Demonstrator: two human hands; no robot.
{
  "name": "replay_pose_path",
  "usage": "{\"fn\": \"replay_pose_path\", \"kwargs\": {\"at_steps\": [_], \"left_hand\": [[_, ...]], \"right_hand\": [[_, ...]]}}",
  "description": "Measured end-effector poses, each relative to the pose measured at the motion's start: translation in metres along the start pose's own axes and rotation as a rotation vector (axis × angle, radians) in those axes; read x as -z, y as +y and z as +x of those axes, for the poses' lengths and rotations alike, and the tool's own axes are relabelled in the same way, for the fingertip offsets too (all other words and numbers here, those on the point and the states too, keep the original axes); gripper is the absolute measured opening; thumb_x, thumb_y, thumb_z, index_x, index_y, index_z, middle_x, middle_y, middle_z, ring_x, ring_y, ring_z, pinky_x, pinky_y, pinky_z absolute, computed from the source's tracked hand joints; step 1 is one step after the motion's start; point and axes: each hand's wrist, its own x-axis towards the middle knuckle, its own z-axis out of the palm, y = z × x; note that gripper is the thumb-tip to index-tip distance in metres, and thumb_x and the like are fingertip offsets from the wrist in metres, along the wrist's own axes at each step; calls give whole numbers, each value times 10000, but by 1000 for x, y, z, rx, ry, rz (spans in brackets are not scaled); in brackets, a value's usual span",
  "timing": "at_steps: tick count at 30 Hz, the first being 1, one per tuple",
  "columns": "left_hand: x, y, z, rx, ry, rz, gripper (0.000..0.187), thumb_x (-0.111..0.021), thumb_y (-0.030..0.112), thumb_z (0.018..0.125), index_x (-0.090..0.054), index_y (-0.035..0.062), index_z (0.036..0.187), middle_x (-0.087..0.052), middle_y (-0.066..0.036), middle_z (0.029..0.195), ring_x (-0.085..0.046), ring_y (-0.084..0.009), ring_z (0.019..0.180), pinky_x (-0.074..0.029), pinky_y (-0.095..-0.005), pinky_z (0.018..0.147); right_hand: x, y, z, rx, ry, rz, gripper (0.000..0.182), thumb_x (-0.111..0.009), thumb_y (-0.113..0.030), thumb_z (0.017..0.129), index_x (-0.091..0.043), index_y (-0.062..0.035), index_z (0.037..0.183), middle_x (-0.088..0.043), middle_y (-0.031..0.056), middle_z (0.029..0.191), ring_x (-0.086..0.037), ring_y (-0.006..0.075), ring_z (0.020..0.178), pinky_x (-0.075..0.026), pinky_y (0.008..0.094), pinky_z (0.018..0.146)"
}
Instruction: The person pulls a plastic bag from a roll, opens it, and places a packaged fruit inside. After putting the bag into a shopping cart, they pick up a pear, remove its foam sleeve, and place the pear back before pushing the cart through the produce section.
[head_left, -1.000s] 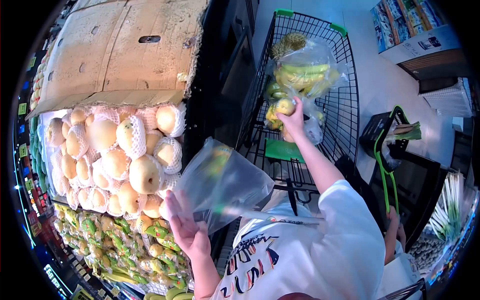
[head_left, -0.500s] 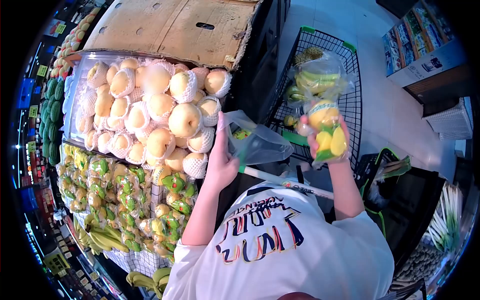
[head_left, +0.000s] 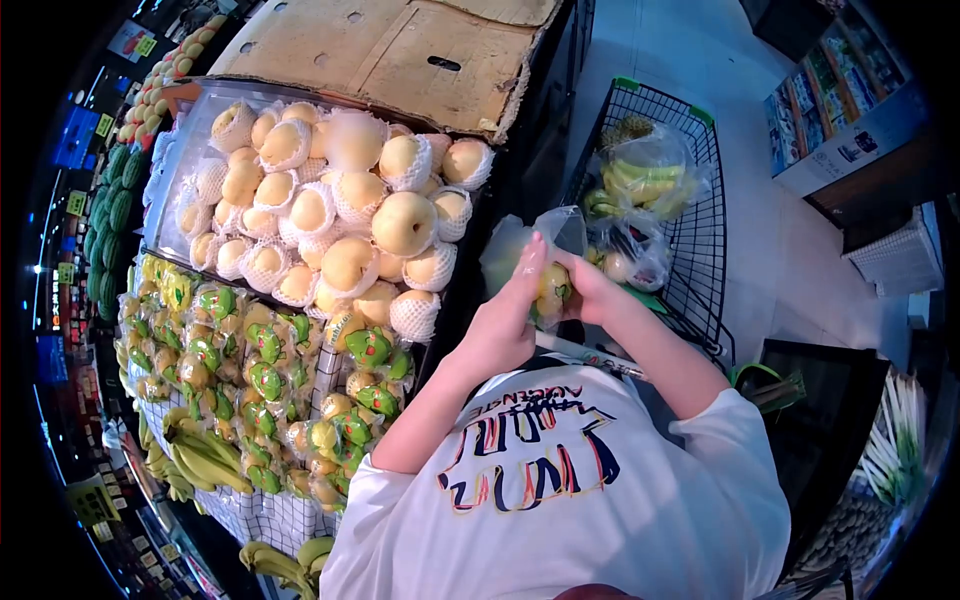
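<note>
My left hand and my right hand meet in front of my chest over a clear plastic bag. A yellow fruit with a green label sits between the two palms, inside or at the mouth of the bag. The left hand holds the bag's near side, its fingers pointing up. My right hand cups the fruit from the right. Just left of my hands lies the display of large pale pears in white foam nets.
A black wire shopping cart stands to the right with bagged bananas and other bagged fruit. Below the pears lie packaged yellow fruits with green labels and loose bananas. A flattened cardboard box lies behind the pears.
My right hand has come down and left from above the cart with the fruit to meet my left hand at the bag. The view has shifted slightly.
</note>
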Motion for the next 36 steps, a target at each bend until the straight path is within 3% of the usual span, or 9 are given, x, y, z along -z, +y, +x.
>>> {"fn": "replay_pose_path", "kwargs": {"at_steps": [5, 12, 20, 21, 24, 27, 31, 34, 36], "left_hand": [[-3, 10, -3, 33, -3, 253, 1036, -484, -174, 650, -97, 68, 1580, -132, -214, 1631, -240, -357, 1477, -545, -397, 877], [18, -6, -9, 118, 155, 234, 1004, -480, -174, 666, -130, 76, 1573, -156, -193, 1632, -234, -350, 1481, -441, -390, 1059], [-8, 12, -12, 21, 30, 166, 1049, -478, -187, 634, -119, 85, 1581, -145, -181, 1637, -209, -332, 1493, -418, -369, 1091], [-8, 15, -13, 22, 9, 138, 1050, -476, -188, 630, -119, 81, 1581, -142, -181, 1638, -206, -333, 1493, -410, -370, 1099], [-15, 16, -13, 20, 26, 76, 1053, -471, -189, 622, -127, 81, 1580, -137, -180, 1638, -195, -338, 1494, -378, -375, 1125], [-20, 10, -13, 21, 48, -1, 1065, -438, -200, 619, -114, 89, 1592, -125, -186, 1646, -181, -324, 1508, -285, -345, 1169], [-14, 13, -13, 66, 107, -149, 1066, -353, -195, 611, -73, 84, 1600, -124, -183, 1654, -188, -276, 1519, -298, -275, 1119], [-7, 4, -10, 71, 241, -595, 1046, -341, -193, 616, -85, 64, 1596, -86, -129, 1670, -145, -241, 1529, -387, -181, 964], [-6, -15, -10, -5, 346, -713, 1010, -344, -193, 632, -128, 50, 1589, -75, -114, 1674, -116, -259, 1534, -413, -159, 916]], "right_hand": [[-11, -17, 24, -77, -3, -354, 495, -553, -596, 894, -625, -200, 1184, -661, 27, 1144, -644, 183, 1004, -535, 428, 820], [3, -24, -10, -13, -187, -561, 508, -573, -319, 919, -509, -126, 1384, -650, 56, 1194, -654, 160, 1013, -538, 345, 823], [-3, -13, 27, -110, -66, -164, 367, -522, -444, 968, -607, -151, 1173, -660, 24, 1133, -653, 183, 990, -537, 402, 850], [11, 0, 48, 569, -300, -508, 321, -517, -426, 971, -611, -161, 1128, -660, 17, 1085, -648, 183, 960, -534, 401, 834], [35, 23, 120, 1070, -484, -454, 210, -487, -352, 999, -614, -191, 1037, -665, -4, 990, -641, 187, 932, -524, 395, 841], [34, 43, 172, 24, -373, 514, 266, -435, -332, 1021, -593, -154, 1139, -644, 26, 1096, -619, 197, 1029, -499, 411, 919], [19, 60, 186, 771, -431, -394, 347, -485, -323, 1027, -560, -163, 1325, -644, 67, 1217, -622, 195, 1086, -497, 393, 947], [-38, 26, 77, 419, -242, -228, 388, -601, -287, 975, -570, -149, 1336, -646, 89, 1211, -628, 149, 1049, -497, 311, 910], [-53, 9, 37, 384, 9, -834, 366, -590, -209, 972, -604, -55, 1303, -643, 91, 1263, -623, 154, 1113, -503, 303, 903]]}}
